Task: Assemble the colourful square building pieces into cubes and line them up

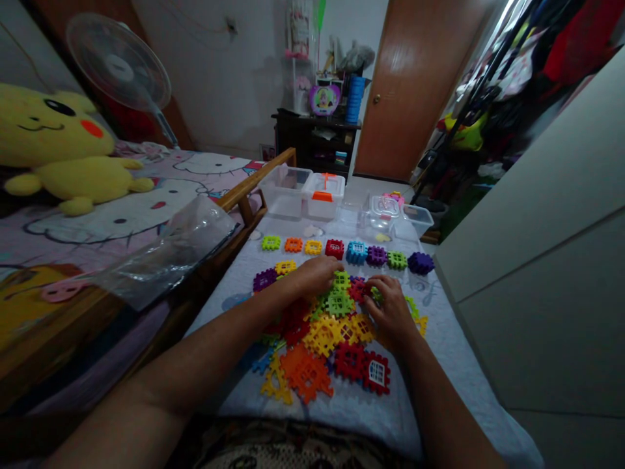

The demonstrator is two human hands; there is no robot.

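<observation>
Colourful interlocking plastic pieces lie in a pile on a cloth-covered table (390,417). Over the pile's far side is my left hand (319,275), its fingers curled at a green piece (340,281); what they hold is hidden. My right hand (389,305) is at the pile's right, fingers bent beside a red piece (358,289) and a green one; its grip cannot be made out. Nearer me are yellow pieces (323,335), an orange group (307,373) and a red piece with a white window (377,372). Beyond my hands runs a row of small blocks, including a blue one (357,252).
Clear plastic boxes (286,190) stand at the table's far end, one with orange latches (325,195). To the left, a wooden bed rail (258,179) borders a bed with a plastic bag (166,251) and a yellow plush (81,176). A pale panel (547,260) borders the right.
</observation>
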